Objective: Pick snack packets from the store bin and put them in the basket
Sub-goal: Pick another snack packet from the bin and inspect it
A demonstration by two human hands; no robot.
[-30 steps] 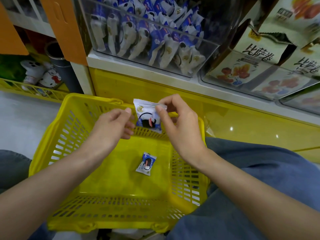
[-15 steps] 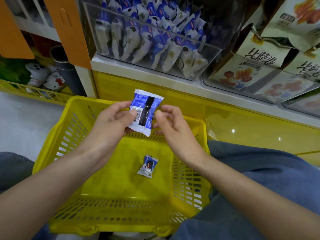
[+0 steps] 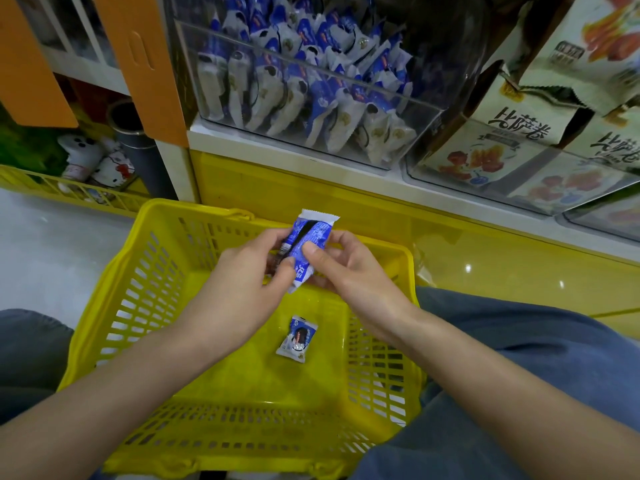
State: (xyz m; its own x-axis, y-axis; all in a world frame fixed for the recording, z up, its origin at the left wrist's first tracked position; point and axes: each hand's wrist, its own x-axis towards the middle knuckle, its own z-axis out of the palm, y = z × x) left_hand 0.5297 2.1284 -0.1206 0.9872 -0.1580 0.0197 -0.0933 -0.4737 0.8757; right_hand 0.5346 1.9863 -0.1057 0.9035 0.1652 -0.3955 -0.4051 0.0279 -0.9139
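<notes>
Both hands hold one blue and white snack packet (image 3: pixel 309 243) above the far side of the yellow basket (image 3: pixel 145 271). My left hand (image 3: pixel 242 289) grips its left side. My right hand (image 3: pixel 349 268) pinches its right side, thumb on the front. The packet stands tilted, its back with the seam towards me. A second small packet (image 3: pixel 298 338) lies flat on the basket floor. The clear store bin (image 3: pixel 311 81) full of the same packets stands on the shelf above.
A clear bin (image 3: pixel 519 140) of larger printed snack bags stands to the right of the store bin. A yellow glossy shelf base (image 3: pixel 485 258) runs behind the basket. My knees in blue jeans (image 3: pixel 519 375) flank the basket. A low yellow rack (image 3: pixel 69 192) with soft toys is at the left.
The packet has been turned over from its front to its back and brought lower between both hands. My right hand has closed on it again.
</notes>
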